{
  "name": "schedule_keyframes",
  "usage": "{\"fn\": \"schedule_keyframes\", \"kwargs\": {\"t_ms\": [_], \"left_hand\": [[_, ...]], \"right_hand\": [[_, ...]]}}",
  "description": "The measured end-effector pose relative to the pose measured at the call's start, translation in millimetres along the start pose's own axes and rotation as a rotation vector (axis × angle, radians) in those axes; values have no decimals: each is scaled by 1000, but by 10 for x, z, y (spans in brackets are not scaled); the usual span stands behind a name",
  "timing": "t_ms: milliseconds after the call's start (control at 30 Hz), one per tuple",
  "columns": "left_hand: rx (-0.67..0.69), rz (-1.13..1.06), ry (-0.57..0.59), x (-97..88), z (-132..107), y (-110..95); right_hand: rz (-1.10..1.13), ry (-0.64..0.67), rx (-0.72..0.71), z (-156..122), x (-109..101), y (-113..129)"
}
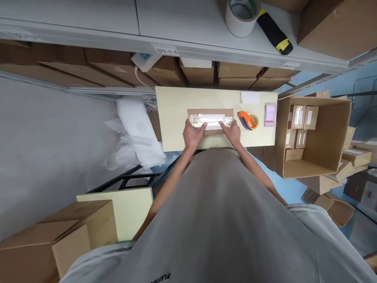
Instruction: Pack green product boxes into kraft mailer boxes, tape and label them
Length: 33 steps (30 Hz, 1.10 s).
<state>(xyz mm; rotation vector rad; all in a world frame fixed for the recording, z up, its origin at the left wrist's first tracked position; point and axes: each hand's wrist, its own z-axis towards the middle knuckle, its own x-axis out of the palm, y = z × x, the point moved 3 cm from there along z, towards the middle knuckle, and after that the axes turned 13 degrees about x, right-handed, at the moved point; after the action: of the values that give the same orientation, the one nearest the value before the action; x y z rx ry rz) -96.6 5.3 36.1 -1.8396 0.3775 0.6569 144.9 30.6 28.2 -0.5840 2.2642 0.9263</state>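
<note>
A small brown cardboard box (210, 111) with shiny clear tape and a white label on top sits on the pale yellow table (173, 135). My left hand (193, 133) grips its left end, thumb lying on the label. At the right end, my right hand (232, 132) holds it the same way, with the fingers hidden behind the side. Just right of the box lies an orange tape dispenser (247, 120) with a yellow roll. Beyond it are a pink and purple pad (269, 114) and a white slip of paper (250, 97).
On the right stands a large open carton (321, 145) holding several small labelled boxes. A grey shelf (182, 23) overhead carries a white tape roll (240, 23) and a black and yellow cutter (273, 31). White bubble wrap (140, 129) hangs left of the table; a carton (59, 236) stands lower left.
</note>
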Motion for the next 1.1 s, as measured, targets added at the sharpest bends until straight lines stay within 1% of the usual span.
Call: {"fn": "schedule_keyframes", "kwargs": {"t_ms": [100,200,433,533,633,700,767,800,867,933,967,1033,1100], "left_hand": [[-25,10,40,18,33,66],[-38,-4,57,37,58,143],[-3,-71,62,69,69,204],[50,-178,48,29,62,230],[89,-327,66,-10,53,271],[63,-406,91,-17,58,307],[4,-456,95,-19,78,341],[-32,-461,76,-27,94,357],[-99,-433,1,-65,131,383],[-127,-375,-79,-130,169,391],[-122,-346,-97,-164,188,387],[-87,-300,-82,-220,225,365],[-39,-266,-35,-260,266,326]], "right_hand": [[-17,-33,-46,16,37,-10],[-52,-45,-89,24,55,-33],[-44,-66,-103,57,87,-70],[-44,-42,-132,65,78,-100],[-37,1,-184,61,41,-142],[-26,33,-219,57,3,-168],[-19,60,-249,61,-46,-185],[-20,55,-252,68,-77,-190],[-33,-8,-228,92,-154,-195],[-44,-90,-182,118,-232,-190],[-44,-110,-167,127,-261,-180],[-42,-101,-162,139,-298,-145],[-52,-71,-177,151,-319,-95]]}}
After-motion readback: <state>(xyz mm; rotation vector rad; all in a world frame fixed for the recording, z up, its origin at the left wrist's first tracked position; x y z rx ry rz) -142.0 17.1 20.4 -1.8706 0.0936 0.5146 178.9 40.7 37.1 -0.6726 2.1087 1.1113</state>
